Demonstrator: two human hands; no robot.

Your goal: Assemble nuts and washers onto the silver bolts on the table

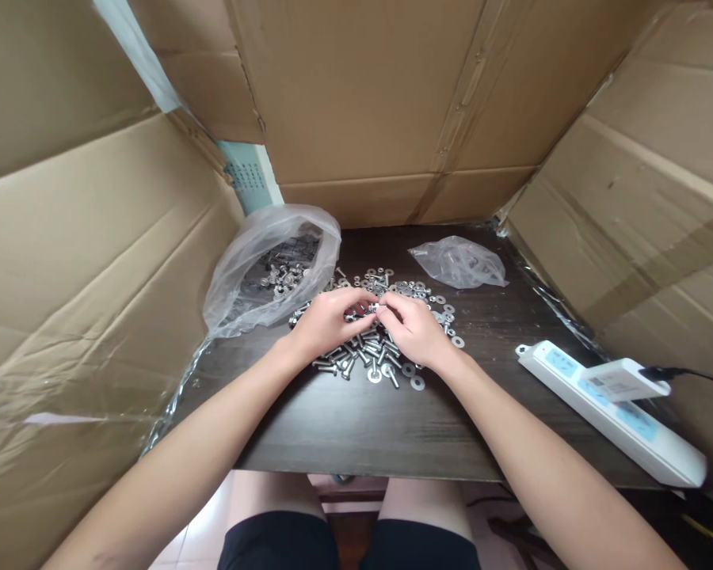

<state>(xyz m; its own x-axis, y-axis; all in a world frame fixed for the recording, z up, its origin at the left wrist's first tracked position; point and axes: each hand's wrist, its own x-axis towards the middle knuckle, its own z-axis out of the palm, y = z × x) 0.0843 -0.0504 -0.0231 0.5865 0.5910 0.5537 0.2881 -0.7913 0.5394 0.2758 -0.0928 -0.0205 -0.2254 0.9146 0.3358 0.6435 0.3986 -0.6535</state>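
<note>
While two legs (273,492) in dark shorts (279,542) show below the edge of a dark tabletop (368,435), both hands meet over loose hardware at one small metal fastener (376,308).
Flat washers (417,383) and bolts (368,345) lie scattered on the near side of the hands, and a white power strip (613,413) with an adapter (621,380) plugged in rests to the right; the left hand (336,317) curves its thumb and forefinger nearly together around the fastener's left part, the right hand (414,326) pinches its right end, more washers spread beyond, an open plastic bag (223,307) containing metal pieces (286,277) stands far left, a smaller clear bag (464,263) lies far right, and cardboard (362,95) walls rise behind.
</note>
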